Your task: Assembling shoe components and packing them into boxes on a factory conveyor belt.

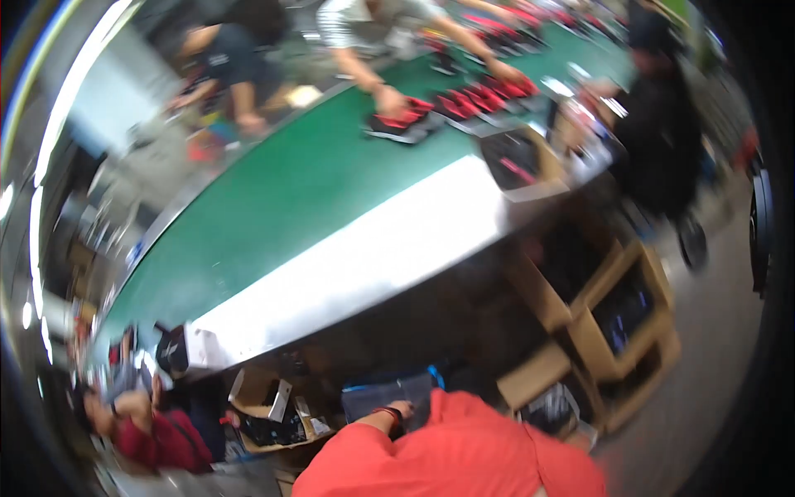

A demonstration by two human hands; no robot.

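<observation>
My left hand (402, 409), with a dark red band at its wrist, reaches out from my red sleeve (356, 455) at the lower middle. It is at the near edge of a dark grey item (373, 398) with bright blue trim, below the table's front edge. Whether the fingers grip that item is too small and blurred to tell. My right hand is out of view.
A long green-topped table (290, 199) with a white front strip (356, 257) runs across. Red and black shoes (402, 124) lie on it, under a co-worker's hands. Open cardboard boxes (617, 323) stand below at right, another box (257, 398) at left. Other people surround the table.
</observation>
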